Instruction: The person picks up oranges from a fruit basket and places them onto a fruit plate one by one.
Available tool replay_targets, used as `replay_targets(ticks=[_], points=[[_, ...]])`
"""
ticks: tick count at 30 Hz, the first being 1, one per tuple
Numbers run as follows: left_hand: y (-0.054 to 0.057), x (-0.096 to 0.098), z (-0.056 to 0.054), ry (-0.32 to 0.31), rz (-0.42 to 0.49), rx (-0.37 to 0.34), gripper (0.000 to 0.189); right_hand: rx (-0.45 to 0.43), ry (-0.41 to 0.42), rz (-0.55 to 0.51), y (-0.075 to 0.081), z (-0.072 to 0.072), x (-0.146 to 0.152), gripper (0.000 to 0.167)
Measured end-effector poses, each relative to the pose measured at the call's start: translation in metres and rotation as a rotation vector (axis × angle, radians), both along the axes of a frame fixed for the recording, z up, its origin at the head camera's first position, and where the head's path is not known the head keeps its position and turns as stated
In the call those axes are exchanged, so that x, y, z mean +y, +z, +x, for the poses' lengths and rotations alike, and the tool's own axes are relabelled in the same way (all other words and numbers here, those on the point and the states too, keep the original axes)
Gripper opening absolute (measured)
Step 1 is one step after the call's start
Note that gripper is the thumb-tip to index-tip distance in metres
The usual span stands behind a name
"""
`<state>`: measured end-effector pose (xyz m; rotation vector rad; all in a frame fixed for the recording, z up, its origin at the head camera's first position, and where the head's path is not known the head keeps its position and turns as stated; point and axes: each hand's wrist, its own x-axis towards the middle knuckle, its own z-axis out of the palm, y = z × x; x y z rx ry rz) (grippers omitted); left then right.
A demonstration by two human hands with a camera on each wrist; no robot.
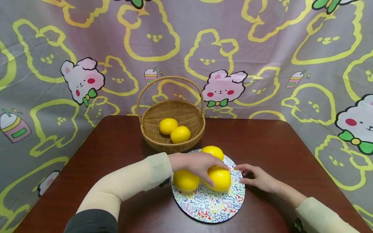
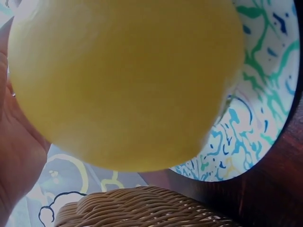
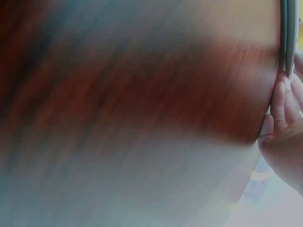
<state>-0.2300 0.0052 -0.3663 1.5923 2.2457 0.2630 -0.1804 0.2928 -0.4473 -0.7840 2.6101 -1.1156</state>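
Observation:
A round plate (image 1: 209,207) with a colourful squiggle pattern lies on the table and bears three yellow lemons. My left hand (image 1: 201,165) reaches over the plate and grips the front right lemon (image 1: 220,179), its thumb on the near side and fingers over the top. Below my left wrist sits another lemon (image 1: 186,181); the third lemon (image 1: 213,152) is at the plate's back. One lemon (image 2: 128,85) fills most of the left wrist view. At the plate's right rim, my right hand (image 1: 260,177) touches the edge with its fingertips, thumb and fingers apart.
A wicker basket (image 1: 154,137) with a tall handle stands behind the plate, holding two lemons (image 1: 175,130). The dark red-brown table (image 1: 262,139) ends at a patterned cloth (image 1: 180,42) hanging behind and at both sides.

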Motion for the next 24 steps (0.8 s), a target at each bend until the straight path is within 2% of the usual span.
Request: replay_targets(ticks=[5,11,14,24], points=[[-0.0015,-0.0007,-0.0010,0.006,0.034,-0.010,0.068,0.016,0.006,-0.003,-0.0020,-0.0002,0.0004,0.043],[0.0001,-0.0005,-0.0013,0.026,0.040,0.054,0.061,0.006,-0.004,0.002,-0.0014,-0.0009,0.0004,0.044],[0.0015,-0.0009,-0.0012,0.034,0.031,0.062,0.061,0.001,-0.007,0.004,-0.0009,-0.0011,0.0000,0.044],[0.0041,-0.0043,-0.0033,0.032,0.060,-0.002,0.060,0.008,-0.009,0.008,0.0001,0.0001,-0.0005,0.045]])
